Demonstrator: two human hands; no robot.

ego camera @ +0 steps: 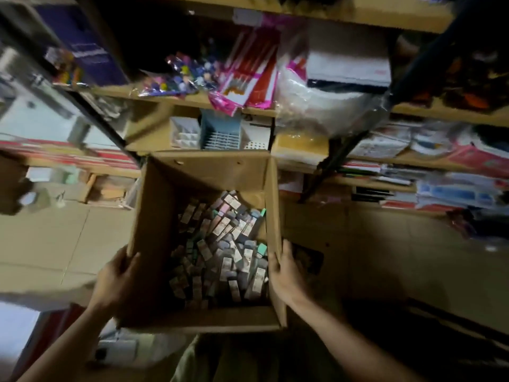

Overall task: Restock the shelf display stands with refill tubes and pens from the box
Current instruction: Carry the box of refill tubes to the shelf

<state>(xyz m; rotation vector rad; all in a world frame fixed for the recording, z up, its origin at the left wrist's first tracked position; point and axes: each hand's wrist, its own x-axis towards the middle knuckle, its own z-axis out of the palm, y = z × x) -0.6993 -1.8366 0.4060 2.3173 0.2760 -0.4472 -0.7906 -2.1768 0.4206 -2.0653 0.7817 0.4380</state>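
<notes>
Left hand (118,274) and right hand (286,274) gripping opposite walls of open cardboard box (154,216) of refill tubes (225,249), below display stands (220,133).

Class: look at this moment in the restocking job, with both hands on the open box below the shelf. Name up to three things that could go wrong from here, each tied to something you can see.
1. The left hand and right hand grip only the top edges of the box; the thin cardboard walls might buckle or slip.
2. The tubes lie loose in a heap, so tilting the box could spill them.
3. The stands sit under overhanging packets; reaching in may knock those down.
</notes>
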